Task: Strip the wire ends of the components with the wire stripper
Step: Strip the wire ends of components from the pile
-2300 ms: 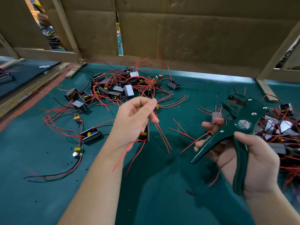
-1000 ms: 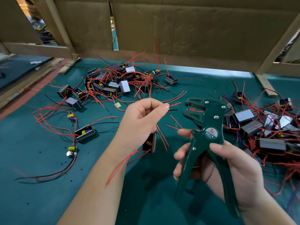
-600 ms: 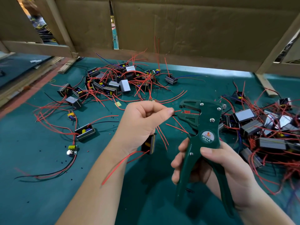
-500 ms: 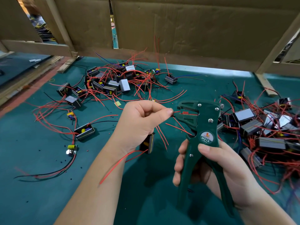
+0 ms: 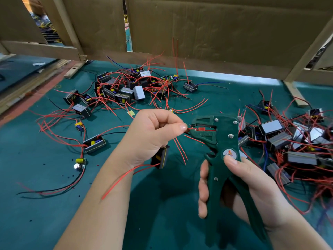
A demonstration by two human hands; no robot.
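1. While the left hand (image 5: 153, 138) pinched a red wire (image 5: 189, 130) between thumb and forefinger, the wire's end sat in the mouth of the wire stripper (image 5: 221, 139), above the middle of the bench (image 5: 45, 213).
2. That grip was narrow, with the fingers curled and closed on the wire. The wire's component (image 5: 160, 157), a small black block with a yellow part, hung just below the palm, and other red leads trailed past the wrist.
3. The right hand (image 5: 252, 186) held the stripper's two dark green handles, which stood spread apart. The thumb pressed by the round label, and the tool stood roughly upright with its head turned left.
4. One pile of components (image 5: 126, 91) lay tangled in red wire at the far left. A second pile (image 5: 288, 141) lay just beside the right hand.
5. Green bench surface, dotted with black specks, showed between the piles and under both forearms. A cardboard wall (image 5: 216, 33) closed off the far edge.
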